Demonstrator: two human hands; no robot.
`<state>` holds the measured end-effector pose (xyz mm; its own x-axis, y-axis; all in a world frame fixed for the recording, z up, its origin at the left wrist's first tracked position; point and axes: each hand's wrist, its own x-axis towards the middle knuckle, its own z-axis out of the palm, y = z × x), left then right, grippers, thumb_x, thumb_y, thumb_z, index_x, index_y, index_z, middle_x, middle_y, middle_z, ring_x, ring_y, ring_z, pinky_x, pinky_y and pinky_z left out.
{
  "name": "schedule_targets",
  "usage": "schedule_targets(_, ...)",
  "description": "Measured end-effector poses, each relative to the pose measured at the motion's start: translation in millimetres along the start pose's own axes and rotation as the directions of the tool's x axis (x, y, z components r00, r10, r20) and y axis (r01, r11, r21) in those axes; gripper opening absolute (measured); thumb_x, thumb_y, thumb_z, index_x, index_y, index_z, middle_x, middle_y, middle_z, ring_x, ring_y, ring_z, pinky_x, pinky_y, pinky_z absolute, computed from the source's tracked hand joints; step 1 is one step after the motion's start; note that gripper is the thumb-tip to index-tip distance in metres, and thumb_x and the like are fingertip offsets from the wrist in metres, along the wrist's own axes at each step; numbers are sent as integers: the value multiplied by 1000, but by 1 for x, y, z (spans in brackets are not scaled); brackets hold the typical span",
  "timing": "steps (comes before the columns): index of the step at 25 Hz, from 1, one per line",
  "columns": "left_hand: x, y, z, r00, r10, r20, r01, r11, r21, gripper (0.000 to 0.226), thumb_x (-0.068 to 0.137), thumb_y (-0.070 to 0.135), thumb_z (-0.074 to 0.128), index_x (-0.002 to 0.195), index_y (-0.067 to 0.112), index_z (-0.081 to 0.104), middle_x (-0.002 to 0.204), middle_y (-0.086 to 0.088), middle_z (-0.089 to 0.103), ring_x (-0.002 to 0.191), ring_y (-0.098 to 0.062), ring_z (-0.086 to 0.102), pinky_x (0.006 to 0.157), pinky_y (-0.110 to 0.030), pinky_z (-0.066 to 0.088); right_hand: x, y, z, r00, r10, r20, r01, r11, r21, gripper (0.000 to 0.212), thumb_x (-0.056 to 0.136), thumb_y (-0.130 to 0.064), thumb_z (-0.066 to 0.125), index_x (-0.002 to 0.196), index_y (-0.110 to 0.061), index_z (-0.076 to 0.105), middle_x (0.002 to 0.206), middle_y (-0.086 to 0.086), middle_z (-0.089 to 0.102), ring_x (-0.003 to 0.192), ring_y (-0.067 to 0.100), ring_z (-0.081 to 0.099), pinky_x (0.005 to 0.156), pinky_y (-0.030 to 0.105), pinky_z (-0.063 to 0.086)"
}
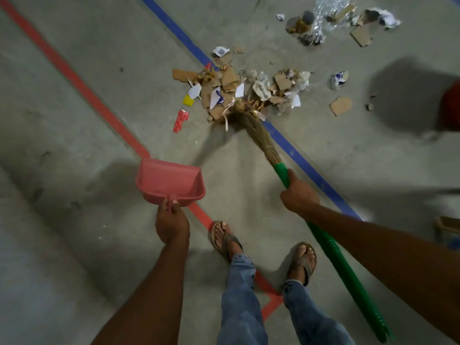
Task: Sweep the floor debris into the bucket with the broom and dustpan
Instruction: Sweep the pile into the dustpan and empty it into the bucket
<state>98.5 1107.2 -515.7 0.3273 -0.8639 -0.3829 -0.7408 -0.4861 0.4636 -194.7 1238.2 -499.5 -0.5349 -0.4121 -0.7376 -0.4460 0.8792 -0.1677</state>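
We are gripping the broom in our right hand, bristles seemingly touching the debris, while our left hand is pinching the pink dustpan.

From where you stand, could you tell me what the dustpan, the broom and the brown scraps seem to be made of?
Dustpan: probably moulded plastic, evenly pink, smooth, slightly glossy.
Broom head: likely dried grass or similar fibre, thin tan strands bundled together.
Broom handle: seemingly green plastic, uniform with a faint sheen.
Brown scraps: apparently cardboard, flat, matt, torn-edged.
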Motion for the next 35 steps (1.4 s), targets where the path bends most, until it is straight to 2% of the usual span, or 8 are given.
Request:
schedule_targets(5,-5,28,-9,999,-12,39,11,999,30,39,104,32,56,139,18,64,132,-15,67,120,-40,61,96,-43,47,-45,-1,-25,998,-65,-6,65,998,16,83,87,-16,52,156,-40,14,96,3,59,73,17,61,58,38,60)
schedule_targets(11,20,34,-24,1000,7,-18,-6,999,40,37,103,27,56,138,23,64,131,-11,69,118,-38,63,91,-42,48,-76,-67,18,980,-170,107,176,983,-51,81,89,-19,51,157,-40,12,91,2,57,69,14,57,51,27,43)
schedule_targets(15,38,19,-38,999,-17,-33,19,998,59,37,104,27,56,139,20,64,131,-13,68,119,-39,62,92,-43,48,-26,-144,49,964,-206,168,218,974,-60,74,88,-22,54,154,-36,24,93,3,59,74,19,63,56,31,53)
schedule_targets(20,64,18,-41,999,38,-7,-38,998,52,36,104,26,56,138,18,63,133,-13,68,120,-38,62,94,-42,46,41,-200,41,988,32,148,-66,971,228,42,90,-21,52,132,-14,49,103,8,62,82,25,69,58,37,63)
schedule_targets(22,73,29,-37,997,79,12,-79,996,29,37,103,30,56,138,19,64,132,-11,68,119,-37,63,93,-41,47,46,-196,23,981,161,106,-188,921,341,47,94,-20,53,139,-14,44,110,9,61,84,25,69,67,40,64)
schedule_targets(25,80,58,-32,993,116,32,-116,993,-2,37,102,32,57,138,22,65,132,-9,69,120,-36,63,93,-40,48,40,-172,-12,977,212,6,-200,910,362,67,93,-19,53,154,-20,27,120,9,60,90,25,68,79,44,63)
schedule_targets(30,87,105,-31,995,96,37,-96,995,18,38,103,30,55,140,27,62,133,-6,68,119,-36,63,90,-42,49,-6,-147,-49,997,50,-66,-35,975,219,75,88,-13,54,156,-28,24,120,7,61,88,21,65,74,41,61)
schedule_targets(35,99,105,-49,998,57,-19,-56,996,73,40,101,27,57,140,25,62,128,-14,69,114,-41,63,86,-46,49,-12,-181,-13,977,-159,142,160,987,7,74,86,-20,56,153,-34,26,102,6,61,85,22,64,70,40,60)
